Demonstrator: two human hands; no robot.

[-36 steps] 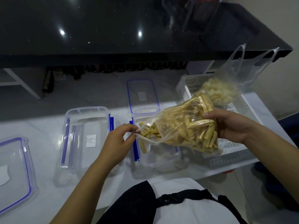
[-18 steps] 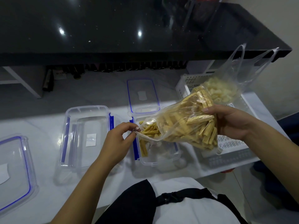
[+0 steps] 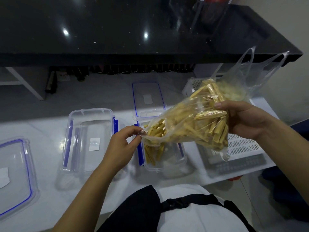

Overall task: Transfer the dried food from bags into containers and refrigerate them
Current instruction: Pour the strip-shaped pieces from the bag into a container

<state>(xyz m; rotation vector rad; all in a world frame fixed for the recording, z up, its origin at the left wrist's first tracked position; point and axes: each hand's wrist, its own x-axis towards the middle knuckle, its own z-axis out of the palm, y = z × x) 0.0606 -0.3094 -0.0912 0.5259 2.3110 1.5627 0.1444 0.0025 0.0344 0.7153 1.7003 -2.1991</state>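
- While the clear bag (image 3: pixel 189 124) of dried yellow sticks (image 3: pixel 209 121) was tilted mouth-down over the open container (image 3: pixel 164 154), the right hand (image 3: pixel 242 119) was clenched around its raised, full end.
- Left hand (image 3: pixel 120 144) pinched the lip of the bag's mouth between thumb and fingertips, holding it open just above the container's near-left edge.
- Some sticks already lay in the container; most were in the bag.
- Judged: film thin, soft and slippery; gives no shape of its own, so it needs one hold at the mouth and one behind the load.
- Judged: sticks light, stiff and brittle; likely to jam crosswise at the mouth, then drop in a rush. Squeezing hard could snap them.
- Second empty container (image 3: pixel 90 139) sat just to the left, apart; loose lids (image 3: pixel 148 97) lay behind and at far left.
- Another clear bag (image 3: pixel 260 77) with pale contents rested in the white basket (image 3: pixel 242 144) behind the right hand.
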